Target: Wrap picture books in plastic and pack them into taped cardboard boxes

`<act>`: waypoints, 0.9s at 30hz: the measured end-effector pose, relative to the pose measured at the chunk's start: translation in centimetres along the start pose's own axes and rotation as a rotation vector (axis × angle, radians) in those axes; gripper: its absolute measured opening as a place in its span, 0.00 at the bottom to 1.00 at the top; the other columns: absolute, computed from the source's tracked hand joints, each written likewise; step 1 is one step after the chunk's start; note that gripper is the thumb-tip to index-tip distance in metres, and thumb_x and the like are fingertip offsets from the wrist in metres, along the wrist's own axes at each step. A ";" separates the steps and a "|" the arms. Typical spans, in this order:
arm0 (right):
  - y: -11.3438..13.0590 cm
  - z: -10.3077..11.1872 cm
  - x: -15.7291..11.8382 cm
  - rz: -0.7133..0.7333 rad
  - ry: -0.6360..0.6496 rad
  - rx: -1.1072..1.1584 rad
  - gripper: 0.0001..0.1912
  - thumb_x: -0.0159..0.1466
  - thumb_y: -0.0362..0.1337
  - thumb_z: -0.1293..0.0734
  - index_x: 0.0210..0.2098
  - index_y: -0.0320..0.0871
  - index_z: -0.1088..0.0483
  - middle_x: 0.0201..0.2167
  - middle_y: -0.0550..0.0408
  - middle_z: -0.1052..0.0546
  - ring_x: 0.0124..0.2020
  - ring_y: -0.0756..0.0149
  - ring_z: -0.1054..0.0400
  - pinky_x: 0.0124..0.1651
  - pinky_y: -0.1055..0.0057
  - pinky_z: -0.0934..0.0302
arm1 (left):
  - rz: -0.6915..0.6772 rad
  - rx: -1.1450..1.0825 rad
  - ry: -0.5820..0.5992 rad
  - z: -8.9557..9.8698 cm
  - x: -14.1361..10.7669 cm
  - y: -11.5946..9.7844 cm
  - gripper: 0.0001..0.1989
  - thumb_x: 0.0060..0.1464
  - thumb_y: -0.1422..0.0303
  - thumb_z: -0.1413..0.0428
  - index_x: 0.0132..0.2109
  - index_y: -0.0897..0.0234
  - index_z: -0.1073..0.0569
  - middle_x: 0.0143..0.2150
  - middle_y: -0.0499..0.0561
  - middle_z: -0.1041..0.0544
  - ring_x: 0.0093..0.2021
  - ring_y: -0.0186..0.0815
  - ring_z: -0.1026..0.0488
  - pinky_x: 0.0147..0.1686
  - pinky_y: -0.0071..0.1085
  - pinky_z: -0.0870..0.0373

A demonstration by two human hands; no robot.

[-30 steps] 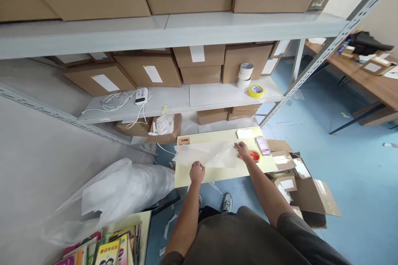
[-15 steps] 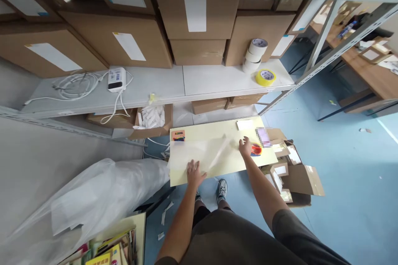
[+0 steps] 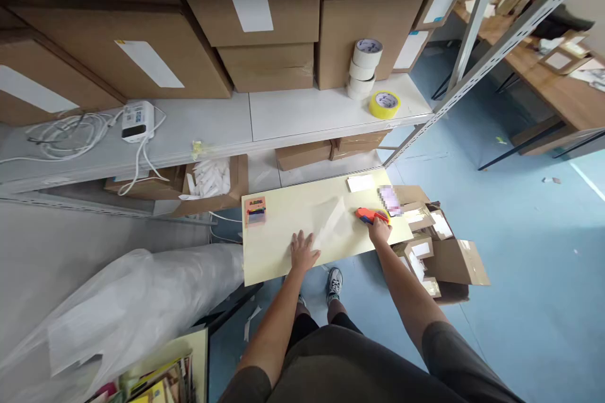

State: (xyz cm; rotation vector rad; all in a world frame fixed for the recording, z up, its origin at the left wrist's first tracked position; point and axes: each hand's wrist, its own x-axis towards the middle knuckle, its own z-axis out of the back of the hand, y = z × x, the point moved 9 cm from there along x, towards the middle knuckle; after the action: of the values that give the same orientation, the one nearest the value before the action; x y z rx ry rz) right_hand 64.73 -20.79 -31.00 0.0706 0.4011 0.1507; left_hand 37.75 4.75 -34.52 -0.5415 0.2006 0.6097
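The fingers of the left hand (image 3: 304, 253) are spread apart, laid palm down near the tabletop's near edge and pressing on the translucent plastic sheet (image 3: 331, 221). Those of the right hand (image 3: 379, 230) are bent against the near side of the red tape dispenser (image 3: 368, 215); whether they have closed round it cannot be told. Both forearms reach forward, the left slanting right from the elbow and the right slanting left.

The sheet lies on the pale yellow tabletop (image 3: 326, 187), with a whitish fold between the hands, and its left part reaches over the near end of the small orange packet (image 3: 256, 209). The dispenser sits at the right, just beside the blurred purple item (image 3: 390, 199), with the white paper (image 3: 360, 182) farther back.

One second ago both hands held the sheet up off the tabletop. By half a second ago the left hand had opened onto it, and it remains spread; the right hand was then raised left of the dispenser with its fingers loosely bent, and has since come down to it.
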 end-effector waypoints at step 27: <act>19.7 0.1 -6.8 0.628 -0.012 0.299 0.25 0.71 0.39 0.38 0.64 0.41 0.29 0.64 0.42 0.26 0.67 0.54 0.35 0.69 0.59 0.41 | 0.067 -0.044 -0.167 4.7 -1.0 0.4 0.36 0.67 0.54 0.47 0.77 0.58 0.42 0.80 0.61 0.49 0.79 0.58 0.53 0.70 0.55 0.42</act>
State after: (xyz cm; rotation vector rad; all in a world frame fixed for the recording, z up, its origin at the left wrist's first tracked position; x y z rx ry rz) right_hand 55.95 -2.50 -26.36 0.4930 0.3770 0.7088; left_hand 36.78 7.10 -30.39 -0.5250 0.0480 0.7228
